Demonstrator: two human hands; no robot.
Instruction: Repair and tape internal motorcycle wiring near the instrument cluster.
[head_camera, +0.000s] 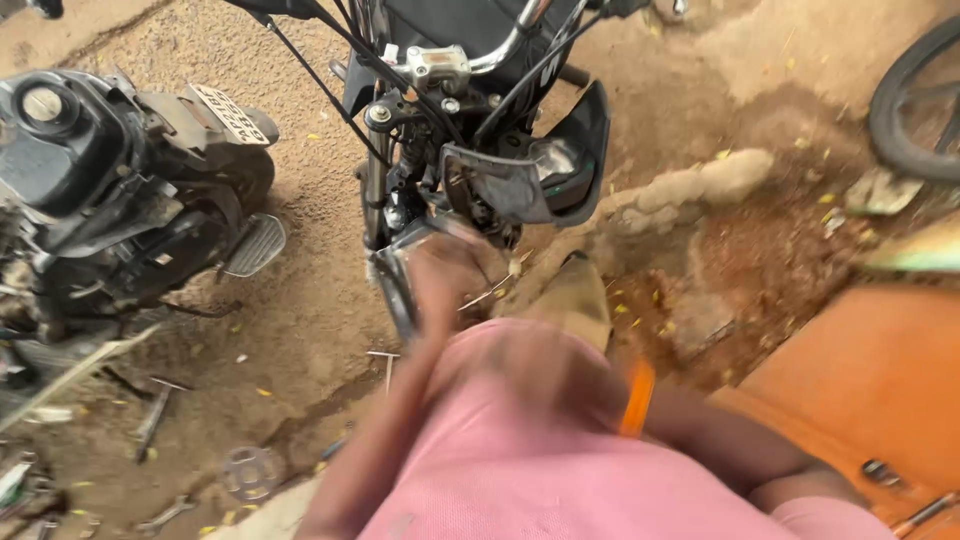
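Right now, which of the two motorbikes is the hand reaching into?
The upright motorbike at top centre, with handlebars and loose headlight cover; a blurred hand is at its front. The stripped motorbike lies apart, far left.

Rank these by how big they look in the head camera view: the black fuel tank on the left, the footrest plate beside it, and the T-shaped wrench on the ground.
1. black fuel tank
2. footrest plate
3. T-shaped wrench

The wrench is thin and partly blurred, yet plainly covers the least area.
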